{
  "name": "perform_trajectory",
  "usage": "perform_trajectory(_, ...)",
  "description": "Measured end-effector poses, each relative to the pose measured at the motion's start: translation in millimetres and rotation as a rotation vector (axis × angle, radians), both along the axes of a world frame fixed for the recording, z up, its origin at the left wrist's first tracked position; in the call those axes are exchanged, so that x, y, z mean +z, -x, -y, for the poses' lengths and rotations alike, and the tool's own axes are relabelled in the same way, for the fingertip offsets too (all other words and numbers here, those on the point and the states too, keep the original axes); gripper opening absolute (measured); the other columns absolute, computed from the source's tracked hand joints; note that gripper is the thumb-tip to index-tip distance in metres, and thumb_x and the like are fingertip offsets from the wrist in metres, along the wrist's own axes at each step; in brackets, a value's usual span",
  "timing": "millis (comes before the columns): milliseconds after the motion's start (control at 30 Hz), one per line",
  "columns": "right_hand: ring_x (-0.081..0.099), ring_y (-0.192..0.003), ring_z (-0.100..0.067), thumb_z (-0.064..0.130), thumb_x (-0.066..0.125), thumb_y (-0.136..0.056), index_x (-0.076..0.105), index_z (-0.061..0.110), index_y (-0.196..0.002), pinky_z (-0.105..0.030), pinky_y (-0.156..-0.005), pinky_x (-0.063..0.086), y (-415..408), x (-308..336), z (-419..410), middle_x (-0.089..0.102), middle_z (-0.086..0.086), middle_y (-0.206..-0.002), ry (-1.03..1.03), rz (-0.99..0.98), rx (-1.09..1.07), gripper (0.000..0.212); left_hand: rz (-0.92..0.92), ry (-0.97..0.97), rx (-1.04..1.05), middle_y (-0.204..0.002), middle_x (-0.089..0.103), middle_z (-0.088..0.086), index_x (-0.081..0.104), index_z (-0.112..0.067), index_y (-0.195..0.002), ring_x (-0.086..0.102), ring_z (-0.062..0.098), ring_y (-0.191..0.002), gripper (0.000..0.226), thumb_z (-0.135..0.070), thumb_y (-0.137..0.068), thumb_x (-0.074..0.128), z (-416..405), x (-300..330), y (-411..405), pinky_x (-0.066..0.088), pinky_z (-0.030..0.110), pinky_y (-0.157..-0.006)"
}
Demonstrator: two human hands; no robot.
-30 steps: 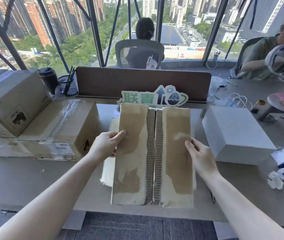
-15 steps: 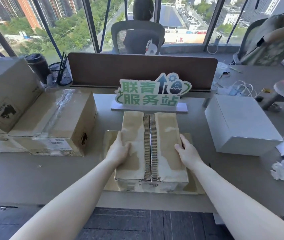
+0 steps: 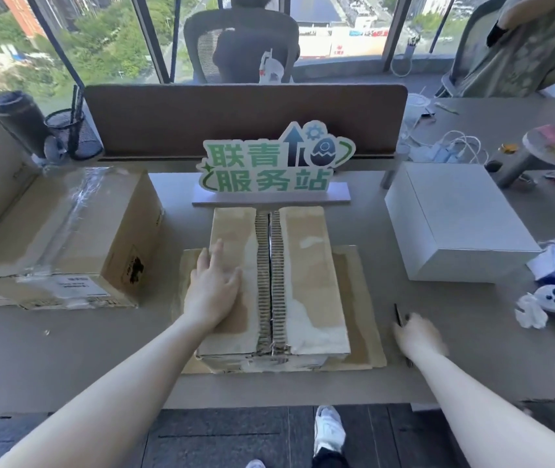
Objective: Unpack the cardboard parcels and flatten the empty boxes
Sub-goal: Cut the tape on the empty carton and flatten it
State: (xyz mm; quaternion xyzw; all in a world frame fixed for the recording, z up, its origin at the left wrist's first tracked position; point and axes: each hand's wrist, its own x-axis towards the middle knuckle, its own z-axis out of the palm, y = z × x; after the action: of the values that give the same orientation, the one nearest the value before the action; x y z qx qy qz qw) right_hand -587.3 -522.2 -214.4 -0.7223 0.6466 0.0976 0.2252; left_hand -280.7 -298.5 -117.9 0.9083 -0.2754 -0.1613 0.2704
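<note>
Cardboard first: we see a box [image 3: 279, 282] at the middle of the counter [image 3: 76, 349], its two top flaps closed with a narrow slit between their torn, corrugated edges. It sits on a flat sheet of cardboard [image 3: 357, 298] that sticks out on both sides. Our left hand [image 3: 213, 292] lies palm down on the left flap, fingers straight and slightly spread, holding nothing. Our right hand [image 3: 418, 336] is off the box, low over the counter just right of the sheet; it is blurred, so we cannot tell whether it is wide or closed. A thin dark tool [image 3: 398, 314] lies on the counter at its fingertips; whether they touch it we cannot tell.

Left of the box stands a taped parcel [image 3: 66, 238], well apart from it. A white box [image 3: 455, 221] stands to the right. A green sign [image 3: 276, 163] stands just behind the box, in front of a brown divider [image 3: 245, 119]. A white plush toy [image 3: 553, 302] lies near the right edge.
</note>
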Motion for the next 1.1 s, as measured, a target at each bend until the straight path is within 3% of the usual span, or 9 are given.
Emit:
perform_trajectory(100, 0.063, -0.099, -0.029, 0.038, 0.045, -0.097, 0.053, 0.016, -0.115, -0.038, -0.081, 0.054, 3, -15, 10, 0.062, -0.007, -0.111, 0.0, -0.086, 0.111, 0.03, 0.066, -0.072, 0.014, -0.164, 0.008, 0.001, 0.011, -0.036, -0.154, 0.019, 0.032, -0.145, 0.066, -0.045, -0.098, 0.044, 13, 4, 0, 0.031, 0.051, -0.11)
perform_trajectory(233, 0.064, -0.096, -0.025, 0.029, 0.04, -0.1, 0.06, 0.017, -0.111, -0.032, -0.079, 0.052, -1, -23, 28, 0.063, -0.005, -0.105, -0.044, -0.106, 0.13, 0.026, 0.129, -0.183, 0.025, -0.164, 0.004, 0.002, 0.016, -0.034, -0.153, 0.021, 0.035, -0.144, 0.062, -0.049, -0.098, 0.04, 30, 4, -1, 0.034, 0.049, -0.108)
perform_trajectory(367, 0.061, -0.077, -0.032, 0.023, 0.047, -0.096, 0.054, 0.011, -0.095, -0.04, -0.066, 0.053, -36, 14, 54, 0.06, -0.009, -0.081, 0.008, 0.333, 0.063, 0.013, 0.145, -0.243, 0.052, -0.163, 0.007, 0.0, 0.021, -0.034, -0.151, 0.029, 0.033, -0.14, 0.059, -0.053, -0.097, 0.036, 39, 1, -6, 0.041, 0.048, -0.103)
perform_trajectory(433, 0.058, -0.079, -0.033, 0.015, 0.046, -0.095, 0.053, 0.013, -0.1, -0.038, -0.064, 0.046, -69, 46, 67, 0.061, -0.009, -0.084, 0.057, 0.523, 0.122, 0.008, 0.147, -0.257, 0.071, -0.162, 0.01, 0.0, 0.023, -0.033, -0.15, 0.031, 0.033, -0.138, 0.059, -0.054, -0.096, 0.037, 41, 2, -9, 0.043, 0.048, -0.102)
perform_trajectory(567, 0.057, -0.084, -0.024, 0.011, 0.044, -0.095, 0.062, 0.022, -0.108, -0.035, -0.069, 0.043, -148, 110, 77, 0.065, 0.002, -0.095, 0.032, 0.704, 0.409, 0.024, 0.199, -0.278, 0.049, -0.163, 0.01, 0.0, 0.025, -0.027, -0.151, 0.028, 0.033, -0.139, 0.061, -0.049, -0.097, 0.043, 54, 10, -24, 0.042, 0.045, -0.102)
perform_trajectory(733, 0.062, -0.106, -0.019, 0.02, 0.05, -0.098, 0.07, 0.027, -0.112, -0.038, -0.089, 0.05, -233, 140, 70, 0.07, 0.006, -0.115, 0.085, 0.595, 0.841, 0.025, 0.224, -0.269, -0.08, -0.164, 0.012, -0.003, 0.025, -0.026, -0.153, 0.016, 0.031, -0.146, 0.055, -0.034, -0.1, 0.04, 84, 16, -59, 0.031, 0.046, -0.112)
perform_trajectory(833, 0.06, -0.112, -0.023, 0.023, 0.05, -0.1, 0.071, 0.026, -0.116, -0.037, -0.092, 0.048, -270, 143, 72, 0.069, 0.002, -0.121, 0.147, 0.45, 0.957, 0.026, 0.23, -0.263, -0.168, -0.158, 0.028, 0.0, 0.037, -0.024, -0.144, 0.018, 0.031, -0.145, 0.046, -0.028, -0.098, 0.038, 100, 13, -82, 0.028, 0.049, -0.114)
perform_trajectory(967, 0.06, -0.11, -0.02, 0.024, 0.052, -0.1, 0.071, 0.031, -0.117, -0.028, -0.082, 0.045, -308, 138, 80, 0.067, 0.008, -0.125, 0.096, 0.263, 1.053, 0.027, 0.144, -0.119, -0.196, -0.133, 0.052, 0.0, 0.052, -0.025, -0.128, 0.033, 0.027, -0.13, 0.035, -0.027, -0.094, 0.047, 105, 1, -102, 0.038, 0.044, -0.104)
perform_trajectory(1100, 0.06, -0.108, -0.015, 0.023, 0.057, -0.096, 0.074, 0.031, -0.112, -0.033, -0.094, 0.049, -328, 134, 92, 0.069, 0.012, -0.119, -0.079, 0.239, 1.081, 0.025, 0.139, -0.048, -0.185, -0.122, 0.053, -0.001, 0.051, -0.024, -0.12, 0.036, 0.024, -0.12, 0.026, -0.033, -0.095, 0.048, 106, -8, -104, 0.044, 0.038, -0.089)
